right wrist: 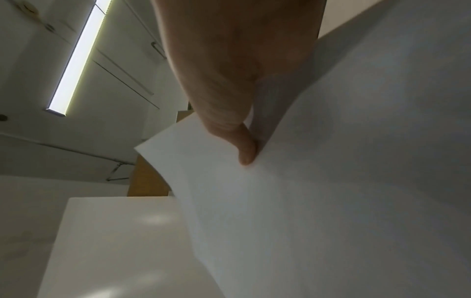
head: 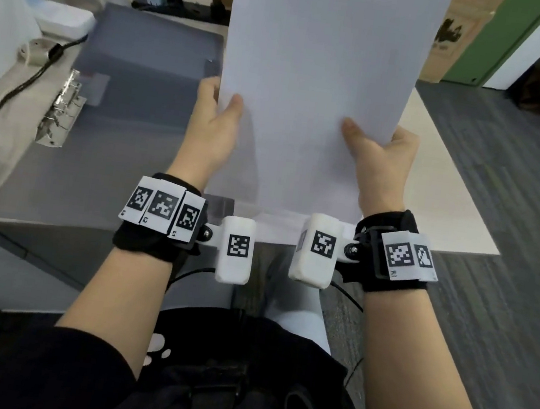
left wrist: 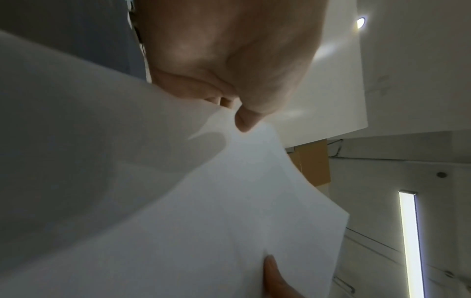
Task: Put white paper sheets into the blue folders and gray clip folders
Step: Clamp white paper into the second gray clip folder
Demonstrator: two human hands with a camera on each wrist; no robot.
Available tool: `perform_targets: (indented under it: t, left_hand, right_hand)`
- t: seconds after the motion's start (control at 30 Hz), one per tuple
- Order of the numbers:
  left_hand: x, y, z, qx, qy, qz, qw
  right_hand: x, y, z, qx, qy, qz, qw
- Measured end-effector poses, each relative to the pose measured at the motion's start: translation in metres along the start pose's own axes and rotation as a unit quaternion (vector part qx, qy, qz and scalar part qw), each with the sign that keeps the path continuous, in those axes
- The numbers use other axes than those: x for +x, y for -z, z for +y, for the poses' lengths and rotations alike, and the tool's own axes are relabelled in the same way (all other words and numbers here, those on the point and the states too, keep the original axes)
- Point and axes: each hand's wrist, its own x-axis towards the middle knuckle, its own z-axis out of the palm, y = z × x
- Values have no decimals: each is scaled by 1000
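Note:
Upright above the table I hold a stack of white paper sheets point(head: 316, 73) between both hands. My left hand point(head: 219, 118) pinches its left edge, thumb on the front, fingers hidden behind. My right hand point(head: 376, 156) pinches the right edge the same way. The wrist views show the white paper sheets point(left wrist: 229, 201) point(right wrist: 331, 191) from below, with my left hand point(left wrist: 242, 115) and right hand point(right wrist: 244, 149) pressing a thumb on them. An open gray clip folder point(head: 130, 110) lies flat on the table to the left, its metal clip point(head: 63, 108) at its left side.
A white box point(head: 66, 19), a power strip point(head: 38, 50) and black cables point(head: 20, 85) crowd the table's left and back. The light table point(head: 442, 192) ends at the right over gray carpet point(head: 515, 236). Cardboard point(head: 456, 33) stands behind the paper.

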Motion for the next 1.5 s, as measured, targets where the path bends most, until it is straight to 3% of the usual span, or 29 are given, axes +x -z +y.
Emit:
perform_targets:
  t: [0.17, 0.27, 0.47, 0.6, 0.73, 0.9, 1.1, 1.4, 1.5]
  left_hand:
    - [5, 48, -15, 113, 14, 45, 993]
    - [5, 79, -19, 161, 20, 105, 981]
    - [17, 149, -56, 294, 38, 241, 924]
    - [4, 161, -48, 326, 123, 204, 915]
    - [3, 171, -51, 315, 142, 178, 921]
    - [2, 161, -52, 286, 120, 154, 938]
    - [2, 141, -59, 177, 111, 89, 974]
    - [-4, 134, -59, 67, 70, 36, 995]
    - [-7, 134, -61, 42, 74, 53, 995]
  right_hand:
    - [-4, -31, 13, 5, -29, -28, 999]
    - [-8, -48, 20, -12, -58, -47, 997]
    - [-14, -77, 33, -59, -102, -72, 990]
    - [-17, -90, 40, -83, -124, -79, 986]
    - [-19, -100, 47, -101, -147, -78, 981]
    - [-19, -102, 53, -123, -176, -72, 974]
    - [-19, -96, 57, -161, -198, -68, 965]
    - [-18, -98, 61, -178, -202, -69, 961]
    - [-18, -101, 62, -184, -199, -68, 960]
